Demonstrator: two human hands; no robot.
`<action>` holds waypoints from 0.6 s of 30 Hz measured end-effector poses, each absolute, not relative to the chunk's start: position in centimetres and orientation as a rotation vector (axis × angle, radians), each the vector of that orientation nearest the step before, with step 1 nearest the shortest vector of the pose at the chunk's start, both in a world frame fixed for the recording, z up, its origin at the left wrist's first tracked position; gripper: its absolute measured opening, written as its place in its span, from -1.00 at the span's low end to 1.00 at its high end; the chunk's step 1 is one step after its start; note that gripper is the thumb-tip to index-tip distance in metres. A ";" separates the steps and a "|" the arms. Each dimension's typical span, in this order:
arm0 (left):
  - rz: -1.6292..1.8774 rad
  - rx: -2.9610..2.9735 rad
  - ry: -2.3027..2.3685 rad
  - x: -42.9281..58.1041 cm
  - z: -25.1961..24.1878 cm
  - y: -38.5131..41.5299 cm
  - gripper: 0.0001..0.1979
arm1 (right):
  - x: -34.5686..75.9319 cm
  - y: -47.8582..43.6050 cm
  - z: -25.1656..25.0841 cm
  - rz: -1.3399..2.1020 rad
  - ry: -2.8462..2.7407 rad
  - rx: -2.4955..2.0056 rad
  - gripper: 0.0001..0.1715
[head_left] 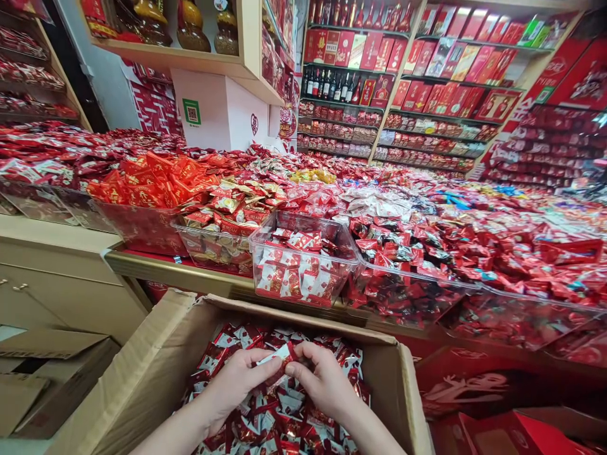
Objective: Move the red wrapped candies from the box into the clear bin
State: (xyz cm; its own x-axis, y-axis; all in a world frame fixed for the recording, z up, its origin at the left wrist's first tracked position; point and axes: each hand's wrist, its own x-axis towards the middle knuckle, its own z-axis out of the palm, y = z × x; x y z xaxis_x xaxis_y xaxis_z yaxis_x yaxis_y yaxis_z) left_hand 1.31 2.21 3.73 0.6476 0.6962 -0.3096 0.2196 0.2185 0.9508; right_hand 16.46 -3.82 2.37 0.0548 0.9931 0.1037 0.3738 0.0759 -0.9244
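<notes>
Over an open cardboard box (pixel 156 354), both my hands pinch one wrapped candy (pixel 279 361) in a red and white wrapper. My left hand (pixel 239 382) grips its left end, and my right hand (pixel 320 379) has the right end between thumb and fingers. Many more red and white wrapped candies (pixel 284 430) fill the box beneath. Just beyond the box, a clear plastic bin (pixel 303 272) holds candies in similar wrappers, with its level below the rim.
Orange-red packets (pixel 147 180) heap over a bin at left. Dark red and black candies (pixel 403 253) pile in a bin at right. Shelves with bottles and red boxes (pixel 351 50) line the back wall. Flattened cardboard (pixel 47 379) lies on the floor at left.
</notes>
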 end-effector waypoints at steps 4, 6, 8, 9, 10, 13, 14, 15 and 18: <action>0.365 1.298 0.873 1.2 3.4 2.3 -0.60 | 16.3 -3.7 2.2 0.972 -1.368 -1.407 -0.83; 0.339 1.302 0.876 1.1 3.5 2.3 -0.59 | 16.3 -3.6 1.9 0.997 -1.311 -1.388 -0.82; 0.326 1.303 0.869 1.0 3.6 2.4 -0.59 | 16.3 -3.5 1.7 1.009 -1.277 -1.375 -0.80; 0.329 1.301 0.863 1.0 3.6 2.3 -0.59 | 16.3 -3.5 1.6 1.009 -1.270 -1.374 -0.80; 0.337 1.301 0.857 1.0 3.6 2.3 -0.59 | 16.4 -3.5 1.5 1.005 -1.265 -1.376 -0.79; 0.365 1.300 0.847 1.1 3.5 2.2 -0.59 | 16.4 -3.5 1.4 0.990 -1.240 -1.385 -0.76; 0.366 1.295 0.851 1.1 3.5 2.2 -0.59 | 16.5 -3.5 1.4 1.002 -1.218 -1.378 -0.75; 0.366 1.287 0.855 1.2 3.5 2.1 -0.59 | 16.5 -3.4 1.4 1.027 -1.189 -1.367 -0.74; 0.382 1.266 0.873 1.2 3.8 2.0 -0.59 | 16.5 -3.3 1.4 1.086 -1.109 -1.346 -0.69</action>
